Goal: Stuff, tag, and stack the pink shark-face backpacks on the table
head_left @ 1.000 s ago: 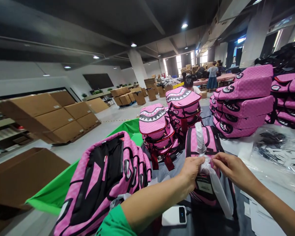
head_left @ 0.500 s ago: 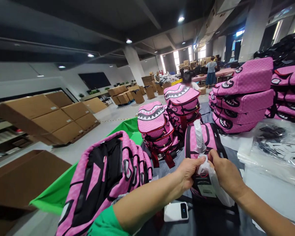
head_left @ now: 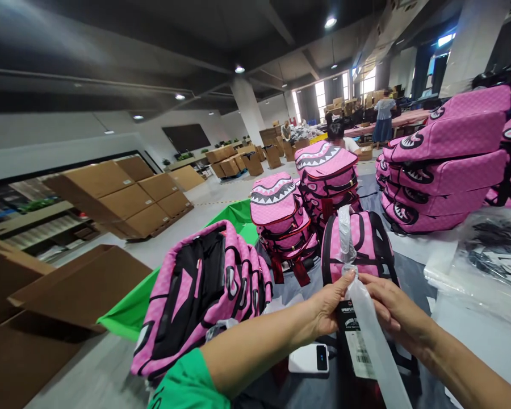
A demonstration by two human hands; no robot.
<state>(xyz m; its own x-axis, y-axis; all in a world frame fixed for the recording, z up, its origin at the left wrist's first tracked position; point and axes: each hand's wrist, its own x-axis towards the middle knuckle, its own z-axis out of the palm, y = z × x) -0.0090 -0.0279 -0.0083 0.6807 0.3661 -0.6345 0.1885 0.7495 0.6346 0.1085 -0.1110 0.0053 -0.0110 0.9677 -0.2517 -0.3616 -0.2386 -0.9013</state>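
My left hand (head_left: 327, 309) and my right hand (head_left: 387, 301) both pinch a clear plastic sleeve (head_left: 370, 341), which runs down past the hands and also sticks up above them. Behind it stands a pink checkered backpack (head_left: 357, 244) with black straps. A black and white hang tag with a barcode (head_left: 356, 346) dangles just below my hands. A white power bank (head_left: 309, 359) lies under my left forearm. To the left, a second pink backpack (head_left: 200, 301) lies on its side.
Pink shark-mouth backpacks stand in stacks (head_left: 438, 165) at right and on the grey cloth (head_left: 276, 176) ahead. A plastic bag of black items (head_left: 489, 250) lies at right. Cardboard boxes (head_left: 114, 196) and green fabric (head_left: 132, 312) are at left. Several people work far back.
My hands have drawn slightly apart, and more of the plastic sleeve now hangs below them. The hang tag shows more fully. The whole view has swung a little, shifting the backpacks to the right.
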